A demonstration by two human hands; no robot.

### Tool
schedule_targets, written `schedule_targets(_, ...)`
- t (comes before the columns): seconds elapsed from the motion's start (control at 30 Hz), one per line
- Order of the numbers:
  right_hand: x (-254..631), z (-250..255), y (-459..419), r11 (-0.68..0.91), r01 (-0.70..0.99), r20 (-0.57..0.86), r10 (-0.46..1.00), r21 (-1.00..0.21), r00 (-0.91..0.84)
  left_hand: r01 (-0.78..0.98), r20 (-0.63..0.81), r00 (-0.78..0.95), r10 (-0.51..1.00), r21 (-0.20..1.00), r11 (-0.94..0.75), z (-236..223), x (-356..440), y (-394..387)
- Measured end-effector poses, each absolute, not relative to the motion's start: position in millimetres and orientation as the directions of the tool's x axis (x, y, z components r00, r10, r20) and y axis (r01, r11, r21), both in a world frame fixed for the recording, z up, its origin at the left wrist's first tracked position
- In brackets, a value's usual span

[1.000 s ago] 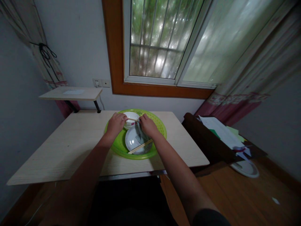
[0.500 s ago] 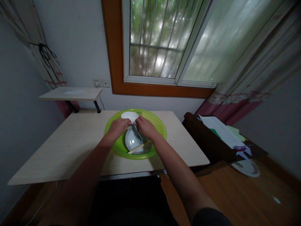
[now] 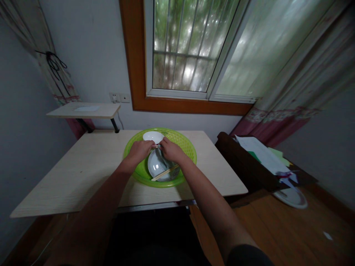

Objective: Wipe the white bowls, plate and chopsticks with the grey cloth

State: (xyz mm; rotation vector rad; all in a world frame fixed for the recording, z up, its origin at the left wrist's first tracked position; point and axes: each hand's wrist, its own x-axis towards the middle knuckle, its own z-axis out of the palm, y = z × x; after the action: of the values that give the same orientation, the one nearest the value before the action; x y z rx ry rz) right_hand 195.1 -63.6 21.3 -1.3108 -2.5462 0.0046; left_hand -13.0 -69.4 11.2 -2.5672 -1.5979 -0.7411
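Observation:
A bright green plastic basket [image 3: 188, 146] rests on the pale wooden table, holding dishes. My left hand [image 3: 141, 150] is closed, its fingertips pinching a small pale thing too small to name. Fingertip to fingertip with it, my right hand [image 3: 171, 150] is closed on a grey-green cloth [image 3: 164, 157] that hangs down over a plate. This white, shiny plate [image 3: 155, 165] lies below both hands. Across its near side lie light wooden chopsticks [image 3: 163, 173], partly hidden at the right. Behind my fingers sits a white bowl [image 3: 152, 136].
The table [image 3: 74, 173] stands against the wall under a barred window. A small raised shelf [image 3: 83, 110] with a white paper occupies its back left corner. To the right is a dark brown piece of furniture [image 3: 233, 159] with papers on it.
Both hands stay over the plate with only a very slight shift of the fingers. The basket, bowl, plate and chopsticks keep their places.

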Motion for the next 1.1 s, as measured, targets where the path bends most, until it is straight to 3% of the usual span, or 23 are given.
schedule_targets(0.1, 194.7, 21.9, -64.0, 0.582, 0.803, 0.235, 0.804, -0.125, -0.546, 0.893, 0.380, 0.372, 0.847, 0.102, -0.438, 13.1, -12.1, -70.7)
schedule_targets(0.17, 194.6, 22.2, -64.0, 0.587, 0.801, 0.245, 0.800, -0.123, -0.548, 0.894, 0.379, 0.382, 0.843, 0.082, -0.441, 13.6, -12.0, -71.0)
schedule_targets(0.63, 194.0, 23.3, -63.4, 0.579, 0.807, 0.240, 0.805, -0.115, -0.543, 0.874, 0.390, 0.373, 0.842, 0.156, -0.459, 8.8, -14.5, -66.8)
schedule_targets(1.1, 195.3, 23.3, -66.3, 0.589, 0.804, 0.253, 0.792, -0.076, -0.556, 0.846, 0.379, 0.427, 0.821, 0.154, -0.511, 3.8, -14.6, -63.0)
